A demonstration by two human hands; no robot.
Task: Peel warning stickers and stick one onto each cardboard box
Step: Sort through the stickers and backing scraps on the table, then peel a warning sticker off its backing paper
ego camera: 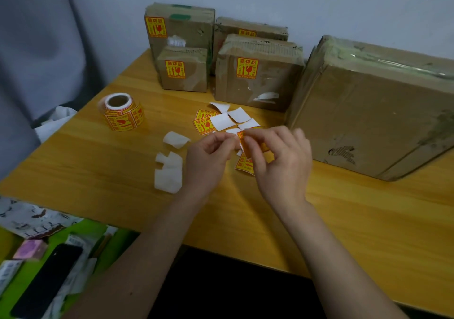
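Yellow sticker (242,139) being pinched between both our hands, low over table (98,166): left hand (208,159) gripping white backing edge, right hand (280,156) curling round sticker, peeling. Big bare box (363,112) standing just right of hands, broad face toward us, right hand nearer. Four smaller boxes (258,78) behind already wearing stickers. We're judging next press going rightward. Roll (121,112) sitting far left.

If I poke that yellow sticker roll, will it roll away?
Probably not: the sticker roll stands on its flat end on the table, so it would likely slide. It looks light. Its loose outer stickers might flap or unwind.
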